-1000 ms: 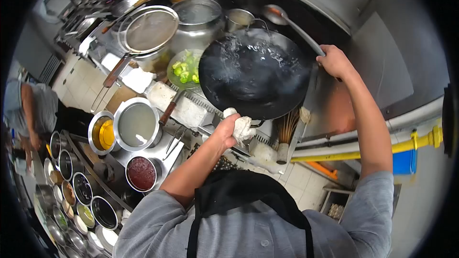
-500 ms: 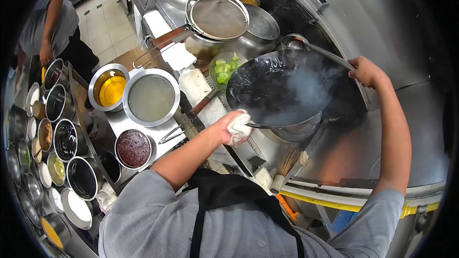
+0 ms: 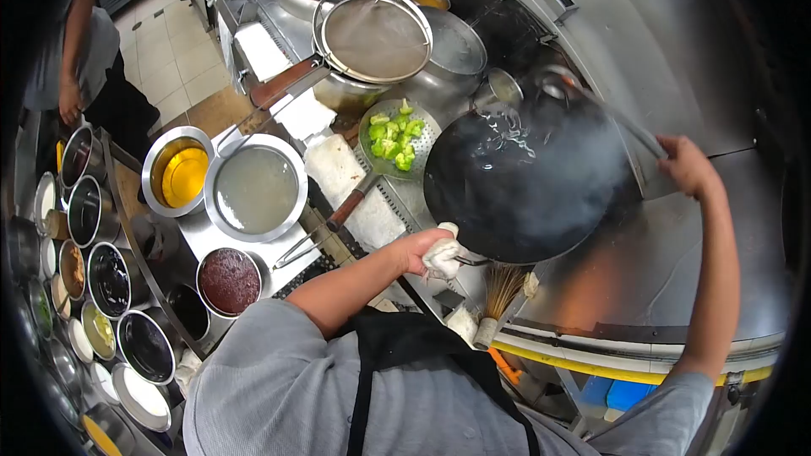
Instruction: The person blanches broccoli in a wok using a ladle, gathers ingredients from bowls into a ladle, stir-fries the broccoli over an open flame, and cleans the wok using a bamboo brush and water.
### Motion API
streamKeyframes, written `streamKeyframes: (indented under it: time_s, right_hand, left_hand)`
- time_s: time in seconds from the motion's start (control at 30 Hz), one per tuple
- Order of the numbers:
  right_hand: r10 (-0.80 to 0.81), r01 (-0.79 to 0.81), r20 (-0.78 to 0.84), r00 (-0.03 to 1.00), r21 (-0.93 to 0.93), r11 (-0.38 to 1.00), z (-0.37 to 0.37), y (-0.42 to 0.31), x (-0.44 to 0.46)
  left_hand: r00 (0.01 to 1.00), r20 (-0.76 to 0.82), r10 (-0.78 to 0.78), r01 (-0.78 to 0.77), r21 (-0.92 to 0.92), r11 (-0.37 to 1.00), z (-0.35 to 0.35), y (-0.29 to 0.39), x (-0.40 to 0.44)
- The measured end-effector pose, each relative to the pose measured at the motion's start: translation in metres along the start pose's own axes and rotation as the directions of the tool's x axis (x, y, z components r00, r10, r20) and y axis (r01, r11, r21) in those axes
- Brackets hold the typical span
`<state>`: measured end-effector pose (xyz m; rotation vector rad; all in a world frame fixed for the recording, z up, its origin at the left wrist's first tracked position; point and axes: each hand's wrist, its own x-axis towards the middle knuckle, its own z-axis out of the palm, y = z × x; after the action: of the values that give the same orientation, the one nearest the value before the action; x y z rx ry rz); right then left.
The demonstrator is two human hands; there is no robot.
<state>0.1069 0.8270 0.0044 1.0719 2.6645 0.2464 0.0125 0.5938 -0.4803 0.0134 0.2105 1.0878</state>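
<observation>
My left hand [image 3: 416,252] is closed around a folded white cloth [image 3: 443,260], gripping the wok's handle through it. The large black wok [image 3: 515,194] is tilted and smoking, with a shiny wet patch near its far side. At the right, my right hand [image 3: 691,167] is wrapped round the long handle of a ladle [image 3: 621,118]. The ladle's bowl is beyond the wok's far rim, partly blurred. Left of the wok, a perforated strainer [image 3: 430,137] with a wooden handle holds green broccoli pieces [image 3: 392,140].
A mesh strainer [image 3: 318,78] lies across a pot behind. To the left stand a pot of yellow oil [image 3: 184,176], a pot of cloudy liquid [image 3: 255,186] and a dark red sauce [image 3: 229,282]. A bamboo brush [image 3: 502,291] is by the wok. Another person [image 3: 89,51] stands far left.
The wok has shifted right and toward me, with my left hand following. My right hand has moved right and nearer with the ladle. More of the broccoli strainer now shows.
</observation>
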Motion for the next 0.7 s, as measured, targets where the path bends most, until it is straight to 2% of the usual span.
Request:
streamKeyframes:
  time_s: [0.03,0.1,0.13,0.17,0.23,0.3,0.33,0.37,0.43,0.5,0.57,0.6,0.63,0.7]
  right_hand:
    - [0.062,-0.062,0.001,0.998,0.086,0.994,0.013,0.013,-0.001]
    - [0.076,-0.072,-0.116,0.99,0.036,0.997,0.054,0.04,0.005]
    - [0.193,-0.182,-0.033,0.981,0.206,0.962,0.062,0.025,0.009]
    - [0.288,-0.292,0.067,0.955,0.368,0.883,0.072,-0.001,0.015]
    - [0.275,-0.298,0.162,0.948,0.757,0.582,0.104,-0.025,0.044]
    - [0.201,-0.255,0.201,0.959,0.921,0.294,0.133,-0.048,0.089]
    - [0.145,-0.252,0.226,0.963,0.948,0.196,0.148,-0.06,0.115]
    - [0.084,-0.254,0.246,0.966,0.963,0.095,0.162,-0.075,0.137]
    - [0.134,-0.271,0.253,0.958,0.952,0.14,0.18,-0.121,0.166]
    - [0.098,-0.325,0.32,0.942,0.945,0.04,0.202,-0.153,0.19]
    - [-0.094,-0.423,0.415,0.905,0.853,-0.305,0.228,-0.166,0.215]
    - [-0.194,-0.5,0.464,0.864,0.748,-0.437,0.238,-0.17,0.223]
    - [-0.204,-0.504,0.465,0.862,0.74,-0.445,0.24,-0.171,0.223]
    - [-0.442,-0.592,0.419,0.794,0.366,-0.718,0.248,-0.168,0.216]
  left_hand:
    - [0.997,-0.076,0.004,-0.002,0.021,1.0,0.004,0.007,0.005]
    - [0.992,-0.11,0.057,-0.041,0.138,0.99,0.001,0.003,0.017]
    - [0.988,-0.15,0.047,-0.024,0.151,0.988,0.013,0.003,0.013]
    - [0.954,-0.288,0.08,-0.027,0.183,0.983,0.012,-0.002,0.021]
    - [0.922,-0.345,0.177,-0.089,0.256,0.962,0.023,-0.009,0.035]
    - [0.877,-0.444,0.185,-0.038,0.319,0.947,0.033,-0.006,0.059]
    - [0.87,-0.457,0.186,-0.037,0.315,0.948,0.037,-0.002,0.068]
    - [0.866,-0.462,0.192,-0.036,0.325,0.945,0.041,0.001,0.075]
    - [0.873,-0.47,0.128,-0.018,0.231,0.973,0.049,0.009,0.082]
    - [0.84,-0.518,0.159,-0.016,0.27,0.963,0.05,0.009,0.091]
    - [0.853,-0.509,0.114,0.004,0.226,0.974,0.047,0.01,0.101]
    - [0.869,-0.481,0.118,0.001,0.24,0.971,0.047,0.01,0.103]
    - [0.862,-0.493,0.117,0.005,0.24,0.971,0.043,0.01,0.107]
    - [0.917,-0.395,0.058,0.029,0.213,0.977,0.024,0.01,0.121]
